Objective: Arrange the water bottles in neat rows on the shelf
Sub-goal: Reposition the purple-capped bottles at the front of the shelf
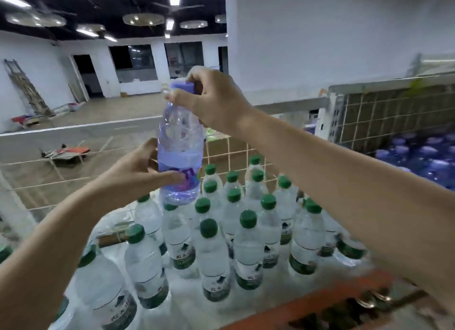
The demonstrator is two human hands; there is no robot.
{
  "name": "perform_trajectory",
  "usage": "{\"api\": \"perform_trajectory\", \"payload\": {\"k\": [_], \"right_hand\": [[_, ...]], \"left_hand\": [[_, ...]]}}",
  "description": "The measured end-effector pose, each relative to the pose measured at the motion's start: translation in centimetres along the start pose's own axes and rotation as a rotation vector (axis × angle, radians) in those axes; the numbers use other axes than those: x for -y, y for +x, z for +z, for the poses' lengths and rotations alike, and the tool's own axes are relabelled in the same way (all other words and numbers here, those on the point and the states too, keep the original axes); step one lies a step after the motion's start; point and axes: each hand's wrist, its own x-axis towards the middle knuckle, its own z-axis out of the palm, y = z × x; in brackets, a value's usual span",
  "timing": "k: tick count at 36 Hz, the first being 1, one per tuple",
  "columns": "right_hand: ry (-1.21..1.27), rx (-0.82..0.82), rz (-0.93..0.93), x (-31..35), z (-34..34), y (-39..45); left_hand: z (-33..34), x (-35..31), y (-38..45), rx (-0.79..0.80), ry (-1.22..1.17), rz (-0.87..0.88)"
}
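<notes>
- Purple bottle (180,142): clear plastic w/ purple cap and purple label band. Held upright in the air, above the shelf stock, approx. centre of view. Its base sits just over the cap of one green-cap bottle; contact w/ that cap cannot be told.
- Right hand (214,100): reaches in from the right, fingers closed around the cap and neck of the purple bottle. Grip is clamped on the top end.
- Left hand (138,172): reaches in from lower left, thumb behind and fingers across the label band. Clamped on the lower body of the same bottle.
- Green-cap bottles (247,246): approx. two dozen clear bottles w/ green caps and green/white labels, standing upright on the shelf (187,305) below the hands. Arranged in rough rows running away from the camera; spacing is uneven, gaps wider at lower left.
- Wire mesh (236,152): white grid panel at the back and left side of the shelf, directly behind the rear row.
- Orange rail (307,302): front edge of the shelf, lower right, partly blurred.
- Blue-cap stock (423,154): many bottles w/ pale blue caps packed in the next bay, right of the forearm, behind a second mesh panel. Detail too blurred to count.
- Ladder (27,88): leans on the far left wall, well apart from the shelf.
</notes>
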Motion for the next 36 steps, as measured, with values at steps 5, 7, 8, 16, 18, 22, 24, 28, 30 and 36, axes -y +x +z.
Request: {"api": "perform_trajectory", "payload": {"k": [5,7,8,16,18,22,24,28,30,36], "right_hand": [[-0.036,-0.131,0.031,-2.3,-6.9,-2.4],[-0.043,-0.161,0.045,-3.4,-9.8,-3.5],[-0.058,-0.173,0.051,-4.1,-11.3,-4.0],[-0.17,-0.188,0.061,-10.7,-24.5,-9.1],[-0.192,-0.185,0.071,-12.7,-27.7,-10.4],[-0.205,-0.19,0.14,-17.2,-33.8,-13.4],[-0.241,-0.192,0.179,-19.5,-36.3,-15.1],[-0.313,-0.183,0.245,-23.5,-40.6,-18.3],[-0.364,-0.172,0.266,-25.3,-42.3,-19.7],[-0.422,-0.09,0.336,-29.1,-44.3,-22.7]], "left_hand": [[5.8,-4.8,3.2,-0.072,0.034,0.127],[8.4,-6.7,4.5,-0.068,-0.022,0.157],[9.6,-7.7,5.1,-0.058,-0.054,0.175],[21.8,-17.0,9.8,0.055,-0.223,0.28],[25.4,-19.3,10.9,0.062,-0.241,0.283],[32.8,-23.8,12.8,0.104,-0.304,0.287],[36.3,-25.6,13.6,0.16,-0.284,0.277],[41.3,-28.3,14.4,0.263,-0.205,0.253],[42.9,-28.9,14.8,0.3,-0.159,0.239],[45.6,-28.9,16.5,0.251,-0.009,0.085]]}}
